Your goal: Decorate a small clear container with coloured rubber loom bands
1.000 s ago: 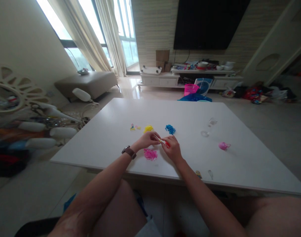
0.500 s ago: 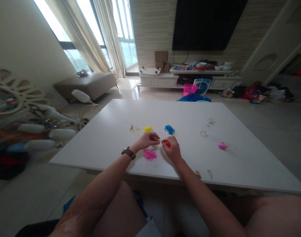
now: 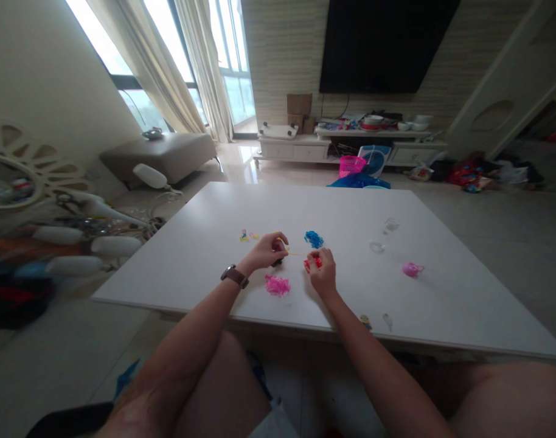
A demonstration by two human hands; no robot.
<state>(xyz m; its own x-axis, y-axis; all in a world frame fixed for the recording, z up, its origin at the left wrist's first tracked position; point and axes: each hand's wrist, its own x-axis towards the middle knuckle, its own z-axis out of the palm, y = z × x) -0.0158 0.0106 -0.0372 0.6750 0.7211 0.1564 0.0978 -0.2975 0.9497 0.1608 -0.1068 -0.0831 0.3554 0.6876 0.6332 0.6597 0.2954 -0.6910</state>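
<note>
A thin yellow band is stretched between my two hands above the white table. My left hand pinches one end, with a watch on its wrist. The other end is at the closed fingertips of my right hand, which is over a red pile. A blue pile sits just beyond the hands. Nearer me is a pink pile. The yellow pile is mostly hidden behind my left hand.
Small colourful pieces lie at the left. On the right are a pink object, clear items, a small figure and a clear piece near the front edge. A pink basket stands beyond the table.
My hands have moved apart, and a yellow band now spans the gap. My left hand has shifted left and up, covering the yellow pile. More of the red pile shows.
</note>
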